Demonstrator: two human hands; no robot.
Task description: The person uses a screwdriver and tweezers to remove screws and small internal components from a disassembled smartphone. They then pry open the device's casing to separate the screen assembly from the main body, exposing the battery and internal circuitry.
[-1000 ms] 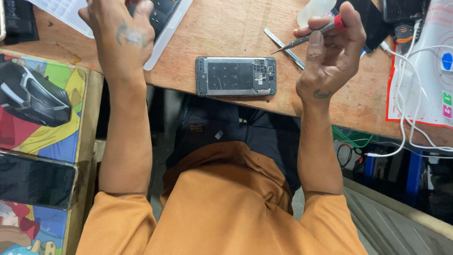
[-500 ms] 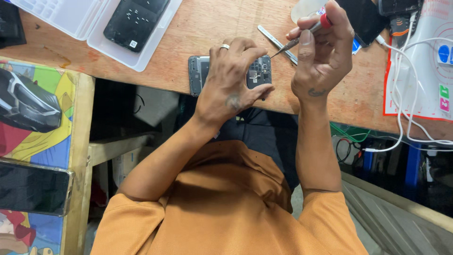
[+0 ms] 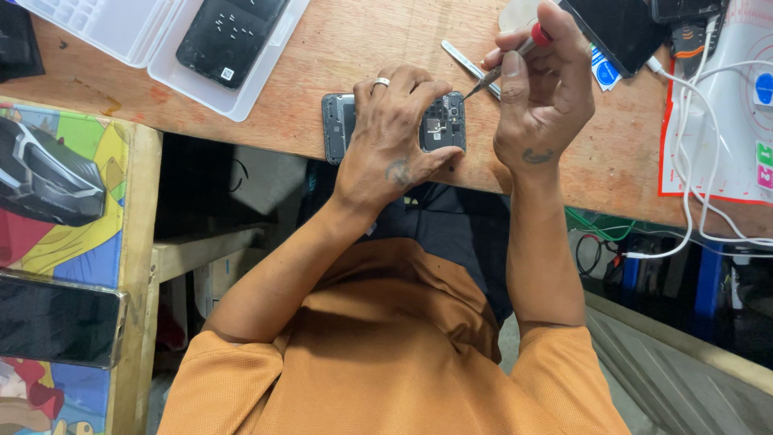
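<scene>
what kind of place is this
Most likely a phone repair bench: an opened phone lies on the wooden worktop, the right hand holds a small screwdriver, and another phone back sits in a tray.

I'm in an orange short-sleeved shirt and dark trousers. My left hand [image 3: 392, 141] wears a silver ring and a small tattoo; my right hand [image 3: 541, 101] has a wrist tattoo.

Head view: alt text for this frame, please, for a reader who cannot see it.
A person's left hand presses on an opened phone on a wooden bench, while the right hand aims a red-capped screwdriver at its corner. A clear tray holds another phone.
</scene>
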